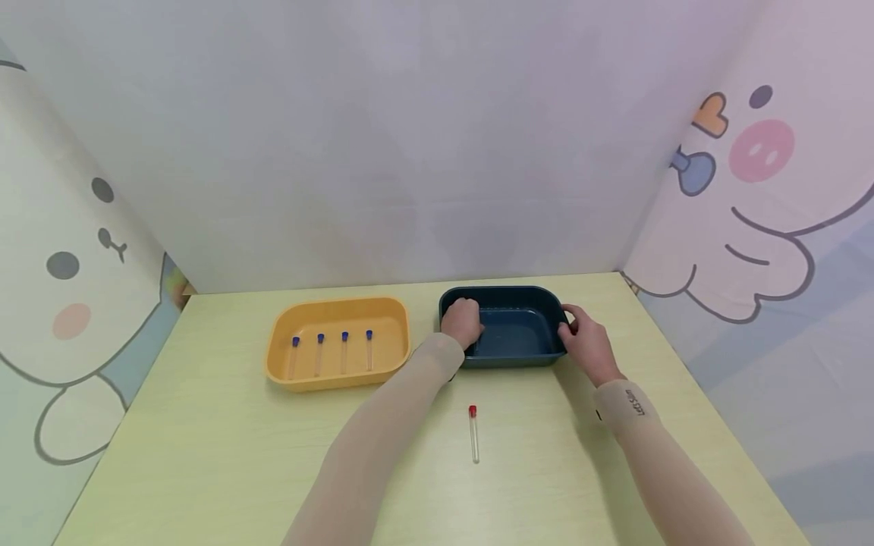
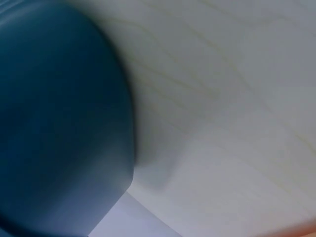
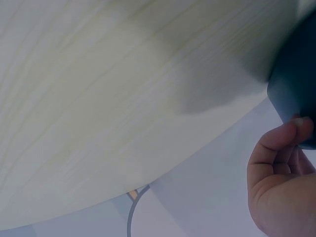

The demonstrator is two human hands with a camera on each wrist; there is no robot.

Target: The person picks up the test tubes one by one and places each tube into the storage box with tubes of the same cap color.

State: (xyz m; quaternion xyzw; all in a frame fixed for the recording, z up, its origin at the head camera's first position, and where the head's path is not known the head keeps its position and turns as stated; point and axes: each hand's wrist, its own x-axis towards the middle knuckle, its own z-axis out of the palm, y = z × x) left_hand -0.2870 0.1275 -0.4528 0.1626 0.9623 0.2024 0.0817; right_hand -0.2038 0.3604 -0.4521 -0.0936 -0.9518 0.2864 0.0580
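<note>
A dark blue tray (image 1: 510,361) stands on the table between my two hands. My left hand (image 1: 462,321) grips its left rim, fingers curled over the edge; in the left wrist view only the tray's outer wall (image 2: 69,118) shows, large and close. At the opposite end, my right hand (image 1: 591,346) holds the right rim, and the right wrist view shows its curled fingers (image 3: 277,143) pinching the tray's edge (image 3: 296,89). In front of the tray lies a clear test tube (image 1: 474,436) with a red cap, apart from both hands.
To the left is a yellow tray (image 1: 300,385) holding several blue-capped test tubes (image 1: 344,353) in a row. The pale wooden table (image 1: 205,447) meets a white cloth backdrop (image 1: 382,152), with cartoon-printed cloth (image 1: 771,227) along the sides.
</note>
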